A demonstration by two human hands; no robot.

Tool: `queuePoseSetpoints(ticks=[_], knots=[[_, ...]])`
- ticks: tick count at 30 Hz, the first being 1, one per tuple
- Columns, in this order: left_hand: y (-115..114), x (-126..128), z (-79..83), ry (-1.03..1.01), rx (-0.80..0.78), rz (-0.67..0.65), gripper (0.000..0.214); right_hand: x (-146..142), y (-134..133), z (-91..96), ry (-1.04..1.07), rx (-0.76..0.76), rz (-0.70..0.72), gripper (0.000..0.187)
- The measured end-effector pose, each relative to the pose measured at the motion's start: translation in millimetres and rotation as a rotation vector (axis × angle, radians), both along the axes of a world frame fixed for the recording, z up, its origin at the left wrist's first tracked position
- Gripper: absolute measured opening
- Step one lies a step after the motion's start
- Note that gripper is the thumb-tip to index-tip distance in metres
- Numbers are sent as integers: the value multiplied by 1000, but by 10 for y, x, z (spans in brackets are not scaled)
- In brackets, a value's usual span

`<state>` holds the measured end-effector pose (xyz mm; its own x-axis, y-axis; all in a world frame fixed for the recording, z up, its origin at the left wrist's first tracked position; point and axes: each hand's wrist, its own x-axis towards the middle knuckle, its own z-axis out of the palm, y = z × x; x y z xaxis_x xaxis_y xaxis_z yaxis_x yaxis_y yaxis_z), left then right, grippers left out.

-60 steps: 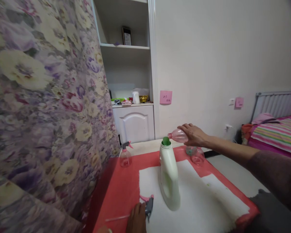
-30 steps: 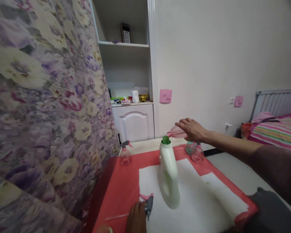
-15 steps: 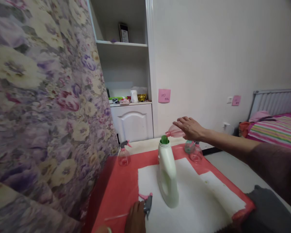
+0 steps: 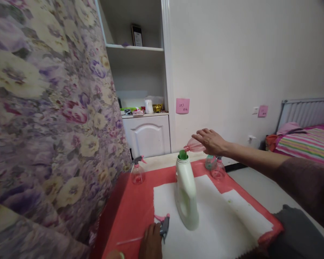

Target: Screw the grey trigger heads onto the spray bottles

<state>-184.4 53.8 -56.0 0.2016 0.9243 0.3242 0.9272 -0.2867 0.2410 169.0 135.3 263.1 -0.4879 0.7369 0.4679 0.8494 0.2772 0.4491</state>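
A pink transparent bottle (image 4: 194, 145) lies tipped on its side in my right hand (image 4: 212, 142), its neck pointing left. Its mouth is at a green funnel-like piece (image 4: 183, 154) in the opening of the pale green jug (image 4: 186, 194). That jug stands upright with its handle toward me. At the bottom, my left hand (image 4: 151, 240) is closed over a grey and pink trigger spray head (image 4: 164, 227); a thin clear tube shows on the hand's other side. Its fingertips are partly hidden.
White paper (image 4: 213, 233) covers part of the red tabletop (image 4: 129, 208). A pink spray bottle (image 4: 138, 174) stands at the back left. Another spray bottle (image 4: 218, 172) and a greenish container (image 4: 210, 162) are at the back right. A floral curtain (image 4: 56, 144) borders the left.
Both hands, the tipped bottle and the jug keep nearly the same places. The whole view has shifted very slightly.
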Motion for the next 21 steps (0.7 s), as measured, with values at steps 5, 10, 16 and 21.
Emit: queuePoseSetpoints(ticks=[5,10,16,21], knots=[[19,-27,-42,-11,-4,-22,38,8,17,-13,6,0,8,71],[13,-13,-25,18,-32,-12,40,0,16,-6,0,4,7,71],[17,6,-2,45,-87,18,43,-6,9,6,-16,21,14,70],[20,-5,12,7,-57,-1,38,-2,26,-2,-28,37,14,72]])
